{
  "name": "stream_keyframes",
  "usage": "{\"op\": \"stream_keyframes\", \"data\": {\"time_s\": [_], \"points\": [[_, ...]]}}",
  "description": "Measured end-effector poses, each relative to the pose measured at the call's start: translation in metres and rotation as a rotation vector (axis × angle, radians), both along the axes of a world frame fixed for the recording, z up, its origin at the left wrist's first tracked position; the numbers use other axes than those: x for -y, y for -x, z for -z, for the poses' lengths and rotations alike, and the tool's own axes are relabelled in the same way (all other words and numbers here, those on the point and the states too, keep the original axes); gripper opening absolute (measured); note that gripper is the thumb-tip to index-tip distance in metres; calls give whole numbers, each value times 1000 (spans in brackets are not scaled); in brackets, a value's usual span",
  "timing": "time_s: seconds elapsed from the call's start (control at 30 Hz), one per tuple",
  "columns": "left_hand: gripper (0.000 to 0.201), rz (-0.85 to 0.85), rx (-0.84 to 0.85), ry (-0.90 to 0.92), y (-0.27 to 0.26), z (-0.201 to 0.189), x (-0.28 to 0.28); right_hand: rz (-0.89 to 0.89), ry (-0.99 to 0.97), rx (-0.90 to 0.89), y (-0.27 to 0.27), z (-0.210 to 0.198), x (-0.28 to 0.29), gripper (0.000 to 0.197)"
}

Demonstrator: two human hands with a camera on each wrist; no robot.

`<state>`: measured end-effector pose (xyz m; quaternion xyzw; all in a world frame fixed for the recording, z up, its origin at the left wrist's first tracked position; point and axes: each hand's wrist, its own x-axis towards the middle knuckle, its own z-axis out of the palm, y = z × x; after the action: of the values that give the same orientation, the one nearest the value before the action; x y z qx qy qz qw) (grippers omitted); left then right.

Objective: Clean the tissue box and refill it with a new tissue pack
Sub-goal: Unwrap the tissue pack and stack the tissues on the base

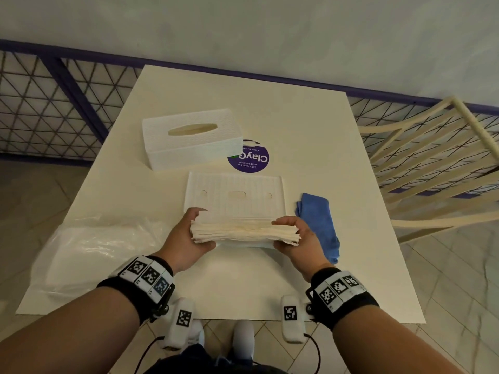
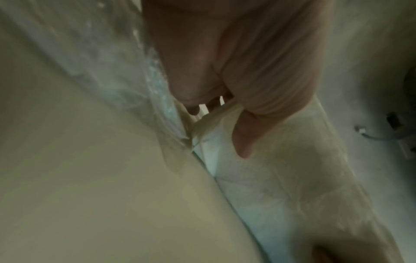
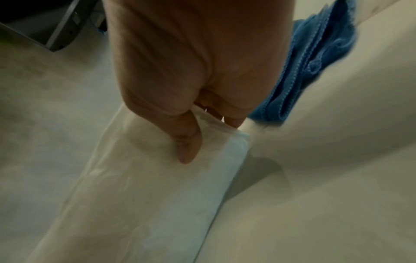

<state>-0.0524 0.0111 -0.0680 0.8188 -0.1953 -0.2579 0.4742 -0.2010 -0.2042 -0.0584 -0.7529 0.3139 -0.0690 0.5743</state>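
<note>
The left hand [image 1: 186, 240] and the right hand [image 1: 298, 240] hold the tissue stack [image 1: 244, 232] by its two short ends, fingers and thumbs curled round it, above the near middle of the tabletop [image 1: 243, 287]. The hands are apart, one at each end. In the left wrist view the thumb [image 2: 244, 138] lies on the stack's wide face [image 2: 281, 169]; in the right wrist view the thumb [image 3: 186, 144] lies on it in the same way [image 3: 139, 195].

The base plate [image 1: 235, 195] of the box lies flat just behind the stack, at 12 o'clock from it. The box cover [image 1: 191, 139] stands farther away, at 11 o'clock, with its oval slot up. A round purple sticker [image 1: 249, 157] is on the tabletop beside the cover, at its right, and the cover hides part of it. The blue cloth [image 1: 318, 222] lies at 3 o'clock from the stack, near the right hand. The clear wrapper [image 1: 100, 249] lies at 9 o'clock, near the left edge of the tabletop. A chair [image 1: 432, 163] stands at the right of the tabletop.
</note>
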Motion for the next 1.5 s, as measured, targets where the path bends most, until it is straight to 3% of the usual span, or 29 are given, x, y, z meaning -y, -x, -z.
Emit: {"op": "stream_keyframes", "data": {"time_s": [0.17, 0.23, 0.33, 0.47, 0.57, 0.67, 0.73, 0.87, 0.97, 1.03, 1.17, 1.5], "points": [[39, 88, -8, -70, -2, 5, 2, -128, 267, -172, -5, 9, 6, 24], [39, 108, 25, -96, -7, -4, 5, -67, 204, -177, -9, 1, 9, 20], [39, 7, 72, -94, -27, -23, 10, 43, -10, -68, -22, -17, 16, 23], [37, -179, -68, -7, -62, -40, 26, 94, -43, -49, -63, -29, 26, 28], [49, -213, -211, 19, -80, -42, 37, 124, 6, -127, -90, -28, 29, 34], [52, -196, -197, -48, -89, -37, 41, 121, 26, -210, -106, -21, 32, 41], [54, -160, -155, -133, -90, -31, 44, 108, 53, -265, -111, -17, 34, 44], [77, -22, 129, -493, -93, -26, 39, 85, 275, -414, -109, -8, 41, 59], [67, 63, 224, -537, -87, -23, 34, 52, 443, -366, -105, -7, 38, 49], [61, 162, 201, -577, -82, -21, 33, -90, 517, -310, -105, -4, 29, 40], [52, 266, 198, -651, -76, -16, 40, -367, 588, -316, -110, 9, 15, 42], [52, 422, 221, -718, -83, -21, 48, -497, 654, -519, -120, 7, 24, 43]]}}
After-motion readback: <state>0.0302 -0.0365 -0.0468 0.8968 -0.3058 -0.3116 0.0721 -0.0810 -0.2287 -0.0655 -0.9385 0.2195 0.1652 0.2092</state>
